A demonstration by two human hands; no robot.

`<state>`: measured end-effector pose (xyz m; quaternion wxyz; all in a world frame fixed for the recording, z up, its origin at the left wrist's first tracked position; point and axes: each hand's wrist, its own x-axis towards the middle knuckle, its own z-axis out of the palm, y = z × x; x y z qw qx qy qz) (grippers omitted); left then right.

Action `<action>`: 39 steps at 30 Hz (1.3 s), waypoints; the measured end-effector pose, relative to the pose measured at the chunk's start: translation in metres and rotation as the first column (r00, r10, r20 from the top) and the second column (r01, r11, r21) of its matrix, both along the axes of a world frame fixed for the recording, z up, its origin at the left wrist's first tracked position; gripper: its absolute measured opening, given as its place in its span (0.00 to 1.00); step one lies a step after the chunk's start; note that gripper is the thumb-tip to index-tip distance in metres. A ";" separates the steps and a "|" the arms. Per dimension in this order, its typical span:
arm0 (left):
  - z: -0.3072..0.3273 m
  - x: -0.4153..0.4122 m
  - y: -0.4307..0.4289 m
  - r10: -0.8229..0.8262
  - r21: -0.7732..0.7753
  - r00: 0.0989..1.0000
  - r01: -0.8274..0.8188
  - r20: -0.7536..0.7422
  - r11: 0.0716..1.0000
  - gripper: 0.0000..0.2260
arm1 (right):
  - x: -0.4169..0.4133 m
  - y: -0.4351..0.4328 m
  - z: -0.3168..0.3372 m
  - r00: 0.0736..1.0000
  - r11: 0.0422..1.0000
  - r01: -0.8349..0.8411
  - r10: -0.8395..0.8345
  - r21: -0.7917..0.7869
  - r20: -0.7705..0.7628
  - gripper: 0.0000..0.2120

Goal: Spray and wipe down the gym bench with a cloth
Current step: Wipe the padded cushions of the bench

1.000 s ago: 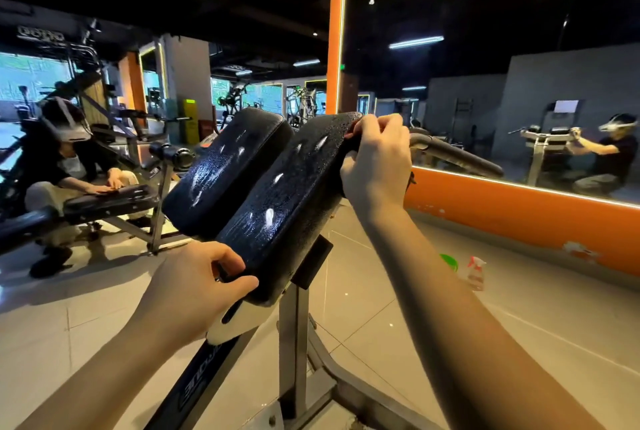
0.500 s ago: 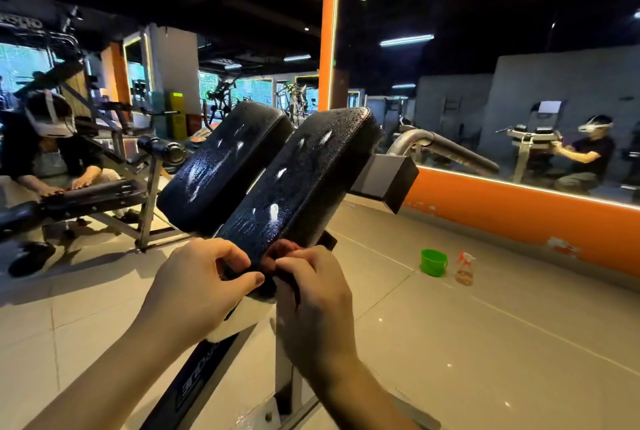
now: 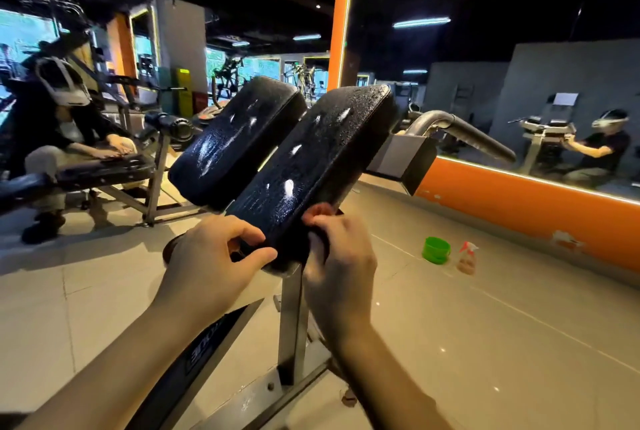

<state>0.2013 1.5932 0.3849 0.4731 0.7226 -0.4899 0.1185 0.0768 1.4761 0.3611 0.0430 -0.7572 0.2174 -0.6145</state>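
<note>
Here, our gym bench [image 3: 292, 322] standing on the floor [image 3: 485, 343], its near pad [image 3: 311, 159] wet with droplets, our left hand [image 3: 211, 266] gripping the pad's lower left corner, our right hand [image 3: 343, 266] curled at its lower right edge, hold unclear to us, spray bottle [image 3: 467, 258] beside a green cup [image 3: 435, 249].

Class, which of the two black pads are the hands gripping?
The right pad: left hand and right hand grip its lower end; the left pad is untouched.
</note>
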 end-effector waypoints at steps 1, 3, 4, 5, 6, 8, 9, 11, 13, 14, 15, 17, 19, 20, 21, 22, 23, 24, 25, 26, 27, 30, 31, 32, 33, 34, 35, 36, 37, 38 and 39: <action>-0.002 0.001 0.002 -0.009 -0.005 1.000 0.009 0.004 1.000 0.08 | 0.000 0.012 -0.018 0.998 0.999 -0.047 0.047 0.013 -0.049 0.08; -0.005 0.003 0.003 -0.016 -0.008 0.999 0.016 0.031 1.000 0.09 | -0.010 0.026 -0.035 0.972 0.988 -0.152 0.149 -0.001 -0.179 0.08; -0.005 0.003 0.003 -0.013 -0.010 0.999 0.013 0.043 1.000 0.09 | -0.017 0.022 -0.032 0.963 0.983 -0.181 0.171 -0.030 -0.208 0.08; -0.005 0.002 0.003 -0.007 -0.012 0.999 0.008 0.047 1.000 0.09 | -0.023 0.012 -0.022 0.970 0.984 -0.171 0.159 -0.051 -0.184 0.08; -0.005 0.002 0.002 -0.001 -0.013 0.999 0.002 0.040 1.000 0.09 | -0.028 -0.001 -0.008 0.986 0.991 -0.127 0.121 -0.048 -0.112 0.08; -0.005 0.000 0.001 -0.003 -0.024 1.000 0.003 0.008 1.000 0.09 | -0.030 -0.025 0.024 0.997 0.999 -0.032 0.029 0.034 0.072 0.09; -0.006 0.000 0.001 -0.012 -0.035 1.000 0.012 -0.006 0.999 0.09 | -0.024 -0.029 0.032 0.994 0.997 -0.022 0.013 0.078 0.107 0.09; -0.008 -0.002 0.003 -0.026 -0.055 0.999 0.024 -0.028 0.998 0.10 | -0.009 -0.011 0.017 0.999 0.995 -0.030 0.027 0.093 0.042 0.09; -0.011 -0.002 0.004 -0.030 -0.064 0.999 0.029 -0.019 0.998 0.10 | -0.006 0.019 -0.018 0.984 0.989 -0.135 0.142 0.068 -0.110 0.11; -0.012 -0.002 0.004 -0.025 -0.065 1.000 0.024 -0.009 0.998 0.11 | -0.011 0.029 -0.032 0.959 0.975 -0.212 0.222 0.072 -0.178 0.12; -0.014 -0.002 0.005 -0.020 -0.064 1.000 0.020 -0.011 0.998 0.11 | -0.017 0.032 -0.040 0.936 0.959 -0.272 0.283 0.078 -0.211 0.12; -0.015 -0.004 0.007 -0.011 -0.054 0.997 0.007 -0.078 0.999 0.11 | -0.024 0.026 -0.041 0.933 0.951 -0.301 0.310 0.075 -0.182 0.12; -0.016 -0.012 0.013 0.007 -0.046 0.979 -0.016 -0.203 0.999 0.11 | -0.028 0.019 -0.029 0.943 0.950 -0.298 0.309 0.099 -0.124 0.10; -0.014 -0.020 0.018 0.026 -0.042 0.962 -0.039 -0.270 0.998 0.09 | -0.029 0.018 -0.022 0.941 0.945 -0.304 0.318 0.117 -0.119 0.10; -0.011 -0.027 0.022 0.054 -0.030 0.937 -0.068 -0.346 0.997 0.06 | -0.030 0.020 -0.015 0.934 0.936 -0.321 0.338 0.146 -0.117 0.09; -0.007 -0.034 0.027 0.076 -0.005 0.899 -0.087 -0.432 0.996 0.03 | -0.032 0.023 -0.007 0.922 0.918 -0.346 0.371 0.194 -0.112 0.10; 0.001 -0.041 0.032 0.083 0.032 0.841 -0.078 -0.534 0.996 0.01 | -0.034 0.026 0.003 0.909 0.894 -0.369 0.404 0.254 -0.104 0.11; 0.010 -0.047 0.036 0.067 0.067 0.766 -0.031 -0.639 0.997 0.02 | -0.034 0.029 0.013 0.898 0.867 -0.382 0.430 0.320 -0.096 0.12; 0.022 -0.052 0.039 0.039 0.085 0.678 0.035 -0.734 0.996 0.04 | -0.035 0.033 0.024 0.891 0.839 -0.380 0.445 0.389 -0.091 0.11; 0.035 -0.057 0.040 0.011 0.084 0.585 0.097 -0.811 0.992 0.07 | -0.034 0.037 0.036 0.884 0.806 -0.373 0.459 0.460 -0.087 0.11; 0.051 -0.060 0.040 -0.010 0.064 0.479 0.138 -0.878 0.988 0.09 | -0.034 0.041 0.050 0.875 0.763 -0.366 0.477 0.533 -0.081 0.10; 0.097 -0.063 0.042 -0.018 0.010 0.248 0.113 -0.969 0.994 0.10 | -0.037 0.058 0.095 0.808 0.539 -0.374 0.589 0.755 -0.020 0.16; 0.110 -0.060 0.043 0.015 0.039 0.238 0.096 -0.971 0.995 0.10 | -0.038 0.062 0.112 0.777 0.436 -0.376 0.629 0.817 0.023 0.19; 0.120 -0.058 0.046 0.052 0.080 0.253 0.102 -0.966 0.992 0.09 | -0.039 0.066 0.128 0.755 0.332 -0.377 0.651 0.865 0.079 0.22; 0.131 -0.055 0.049 0.081 0.117 0.269 0.120 -0.960 0.986 0.08 | -0.040 0.068 0.144 0.749 0.239 -0.373 0.648 0.897 0.139 0.24; 0.140 -0.054 0.053 0.095 0.139 0.279 0.142 -0.955 0.980 0.08 | -0.041 0.070 0.160 0.758 0.155 -0.361 0.624 0.920 0.192 0.24; 0.151 -0.053 0.055 0.103 0.150 0.279 0.153 -0.955 0.977 0.08 | -0.041 0.070 0.176 0.773 0.082 -0.341 0.591 0.936 0.229 0.25; 0.159 -0.052 0.057 0.108 0.156 0.277 0.157 -0.955 0.975 0.09 | -0.041 0.070 0.191 0.785 0.018 -0.319 0.564 0.947 0.254 0.25; 0.169 -0.050 0.058 0.115 0.161 0.273 0.153 -0.955 0.975 0.09 | -0.041 0.070 0.205 0.792 -0.029 -0.294 0.553 0.956 0.260 0.25; 0.176 -0.047 0.058 0.126 0.170 0.268 0.148 -0.955 0.974 0.10 | -0.040 0.069 0.218 0.789 -0.063 -0.262 0.560 0.963 0.251 0.25; 0.182 -0.044 0.057 0.146 0.188 0.254 0.148 -0.956 0.971 0.10 | -0.039 0.068 0.230 0.780 -0.080 -0.229 0.581 0.970 0.232 0.24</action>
